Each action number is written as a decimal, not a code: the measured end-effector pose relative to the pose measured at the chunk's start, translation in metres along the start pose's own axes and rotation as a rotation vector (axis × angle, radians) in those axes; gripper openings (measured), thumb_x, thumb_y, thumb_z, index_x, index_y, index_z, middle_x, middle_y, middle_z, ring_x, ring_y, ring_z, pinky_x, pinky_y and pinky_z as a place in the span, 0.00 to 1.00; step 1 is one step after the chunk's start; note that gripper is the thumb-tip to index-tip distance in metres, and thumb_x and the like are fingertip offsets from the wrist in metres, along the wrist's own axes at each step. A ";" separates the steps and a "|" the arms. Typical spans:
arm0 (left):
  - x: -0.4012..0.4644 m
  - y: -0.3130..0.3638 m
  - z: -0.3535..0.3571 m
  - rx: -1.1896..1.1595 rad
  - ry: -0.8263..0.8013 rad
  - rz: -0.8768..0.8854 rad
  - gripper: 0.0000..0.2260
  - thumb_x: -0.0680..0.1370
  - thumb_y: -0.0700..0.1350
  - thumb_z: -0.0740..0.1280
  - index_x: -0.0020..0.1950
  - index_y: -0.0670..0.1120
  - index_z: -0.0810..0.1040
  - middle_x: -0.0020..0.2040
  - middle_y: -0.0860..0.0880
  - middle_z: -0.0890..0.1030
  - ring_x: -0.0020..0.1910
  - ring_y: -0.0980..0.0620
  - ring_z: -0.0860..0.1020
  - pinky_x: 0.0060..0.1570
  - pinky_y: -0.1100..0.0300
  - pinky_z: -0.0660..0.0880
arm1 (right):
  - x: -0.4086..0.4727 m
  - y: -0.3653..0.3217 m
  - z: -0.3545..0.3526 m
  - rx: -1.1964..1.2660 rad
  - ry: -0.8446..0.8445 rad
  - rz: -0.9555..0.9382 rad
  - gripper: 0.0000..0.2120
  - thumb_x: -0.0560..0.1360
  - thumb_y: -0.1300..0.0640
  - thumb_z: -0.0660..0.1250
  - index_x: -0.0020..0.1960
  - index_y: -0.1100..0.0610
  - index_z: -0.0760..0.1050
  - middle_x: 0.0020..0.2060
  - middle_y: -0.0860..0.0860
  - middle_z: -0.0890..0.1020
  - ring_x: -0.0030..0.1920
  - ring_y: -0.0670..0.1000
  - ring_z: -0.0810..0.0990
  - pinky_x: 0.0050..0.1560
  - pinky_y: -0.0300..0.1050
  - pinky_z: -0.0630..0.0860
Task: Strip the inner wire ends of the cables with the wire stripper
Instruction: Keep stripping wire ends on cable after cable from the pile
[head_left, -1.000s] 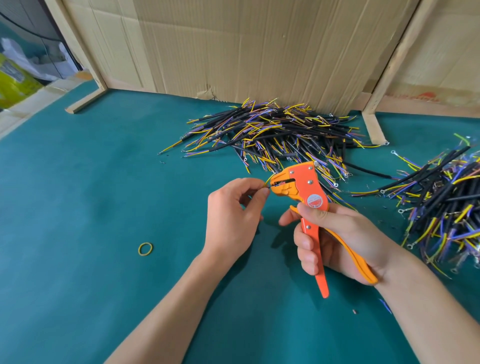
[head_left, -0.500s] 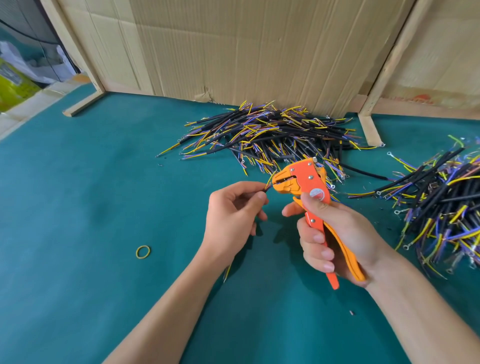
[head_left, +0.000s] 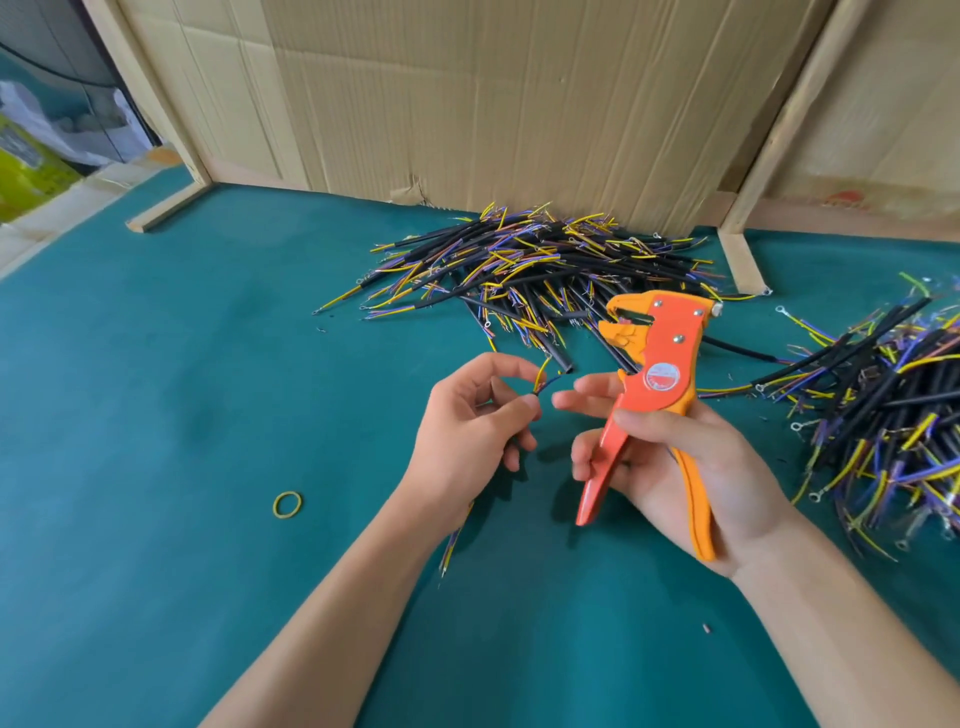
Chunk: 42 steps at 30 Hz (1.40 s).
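Over the green table (head_left: 156, 415): both hands raised above the felt, close together but not touching.
Left hand (head_left: 467, 431): pinching one cable (head_left: 540, 382) between thumb and forefinger, remaining fingers curled loosely beneath.
Right hand (head_left: 670, 457): wrapped round the handles of the wire stripper (head_left: 649, 364), forefinger and middle finger stretched out toward the cable tips, not touching them.
Stripper head: up and away from the body, mouth facing left, standing open, nothing visible between the jaws.
Key relation: wire tips just left of and below the stripper mouth, apart from it; left hand nearer the tips, right hand carrying the tool.
Cable axis: running from the pinch down along the left wrist, tail (head_left: 452, 545) emerging under the forearm; upper end fanned upward and to the right, toward the tool.
Cable look: short black jacket, mostly hidden in the palm; thin yellow and purple-blue inner wires splayed at the top; bare or still insulated at the very tips, too small to tell.
Likely next need: one inner wire steered rightward and up into the open mouth, then a squeeze of the handles.
Far pile (head_left: 519, 265): many like cables, heaped against the cardboard (head_left: 493, 104).
Right pile (head_left: 893, 405): more cables, some ending in ring terminals.
Elsewhere: yellow rubber band (head_left: 287, 504) lying flat, left of the forearm.
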<state>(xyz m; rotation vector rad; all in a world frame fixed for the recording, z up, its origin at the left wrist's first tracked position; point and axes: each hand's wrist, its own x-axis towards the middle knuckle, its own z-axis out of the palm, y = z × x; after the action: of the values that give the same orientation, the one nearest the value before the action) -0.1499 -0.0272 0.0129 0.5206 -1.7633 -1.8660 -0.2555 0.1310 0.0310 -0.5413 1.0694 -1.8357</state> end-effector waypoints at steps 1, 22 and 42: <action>-0.001 0.000 0.001 0.016 -0.013 0.009 0.09 0.77 0.31 0.68 0.50 0.44 0.81 0.35 0.44 0.75 0.28 0.51 0.76 0.24 0.62 0.71 | 0.001 0.002 0.001 -0.014 0.011 -0.007 0.21 0.70 0.63 0.69 0.62 0.67 0.76 0.59 0.66 0.81 0.39 0.60 0.80 0.43 0.53 0.80; -0.009 0.003 0.009 0.081 -0.228 0.059 0.09 0.77 0.34 0.69 0.50 0.46 0.75 0.35 0.44 0.79 0.28 0.48 0.79 0.22 0.62 0.69 | 0.005 0.000 0.001 -0.173 0.261 -0.003 0.14 0.74 0.75 0.67 0.58 0.65 0.77 0.41 0.61 0.84 0.38 0.58 0.83 0.40 0.50 0.82; -0.022 0.008 0.021 -0.128 -0.145 0.067 0.13 0.73 0.38 0.71 0.57 0.47 0.81 0.39 0.40 0.77 0.32 0.49 0.78 0.25 0.62 0.70 | -0.002 -0.011 0.014 -0.704 0.456 -0.279 0.11 0.70 0.62 0.79 0.49 0.54 0.81 0.37 0.50 0.86 0.38 0.54 0.87 0.40 0.42 0.81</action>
<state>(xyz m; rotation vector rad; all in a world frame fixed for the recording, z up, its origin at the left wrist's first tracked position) -0.1448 0.0027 0.0213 0.2805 -1.7141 -1.9965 -0.2500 0.1288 0.0482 -0.7170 2.0691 -1.8335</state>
